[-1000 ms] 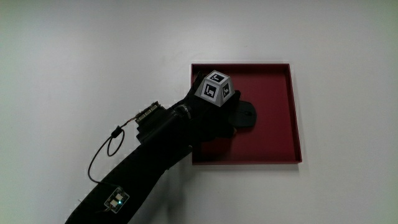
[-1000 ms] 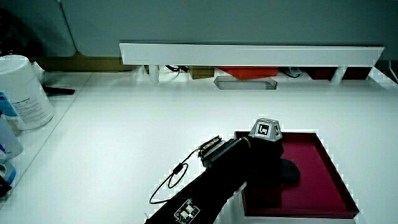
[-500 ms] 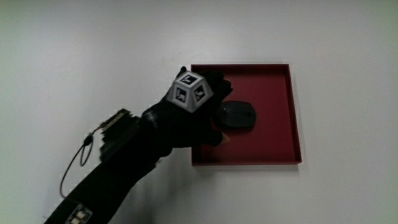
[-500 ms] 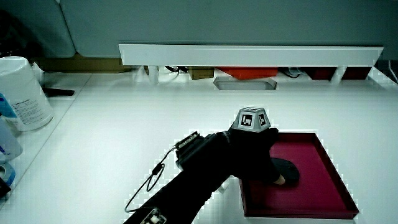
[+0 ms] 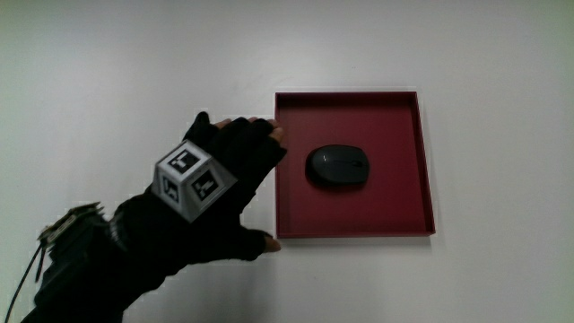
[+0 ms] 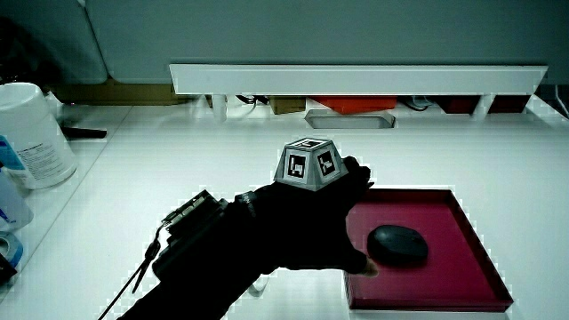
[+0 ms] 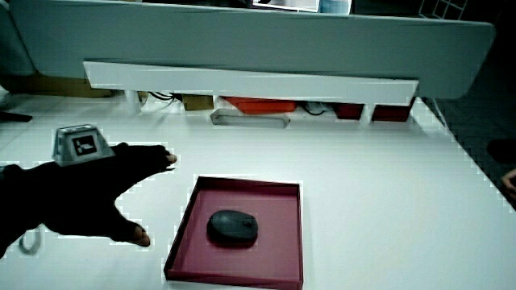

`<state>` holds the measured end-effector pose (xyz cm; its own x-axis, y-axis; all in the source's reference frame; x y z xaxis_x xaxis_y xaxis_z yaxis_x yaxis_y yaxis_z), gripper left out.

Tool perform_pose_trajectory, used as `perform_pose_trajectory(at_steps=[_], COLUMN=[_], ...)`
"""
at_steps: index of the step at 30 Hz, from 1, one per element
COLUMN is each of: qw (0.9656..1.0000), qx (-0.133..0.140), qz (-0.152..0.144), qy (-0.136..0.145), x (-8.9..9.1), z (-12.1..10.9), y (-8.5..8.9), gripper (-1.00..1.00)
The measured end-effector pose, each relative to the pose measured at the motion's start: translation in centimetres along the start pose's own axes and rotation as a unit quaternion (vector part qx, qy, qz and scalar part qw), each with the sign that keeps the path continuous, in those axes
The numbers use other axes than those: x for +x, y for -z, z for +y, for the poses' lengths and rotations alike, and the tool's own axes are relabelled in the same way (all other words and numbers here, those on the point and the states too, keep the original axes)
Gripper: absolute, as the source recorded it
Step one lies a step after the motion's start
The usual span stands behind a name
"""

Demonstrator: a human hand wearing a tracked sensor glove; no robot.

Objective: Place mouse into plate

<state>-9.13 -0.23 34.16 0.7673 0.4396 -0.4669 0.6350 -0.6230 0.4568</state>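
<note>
Main view: hand [image 5: 215, 193] spread flat beside plate [image 5: 421, 161].

White table [image 5: 134, 72], low partition [image 6: 356, 76], white tub [image 6: 31, 133] at table's edge

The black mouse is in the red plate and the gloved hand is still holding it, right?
Not quite. The mouse does lie in the red plate, but the hand holds nothing: the main view shows it open beside the plate.

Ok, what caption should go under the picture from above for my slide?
A black computer mouse lies in the square red plate, with the gloved hand beside it, fingers spread.
</note>
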Motion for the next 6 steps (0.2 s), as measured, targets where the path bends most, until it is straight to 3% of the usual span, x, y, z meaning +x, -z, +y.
perform_pose_trajectory(at_steps=[1,2,3,6], qw=[0.9998,1.0000,1.0000,0.9998], qx=[-0.016,-0.001,0.001,0.007], qz=[0.002,0.008,0.001,0.018], qy=[-0.011,-0.002,-0.006,-0.006], x=[0.1,0.2,0.1,0.6], z=[-0.5,-1.0,-1.4,-2.5], y=[0.0,0.0,0.2,0.2], gripper=[-1.00,-1.00,-1.00,-1.00])
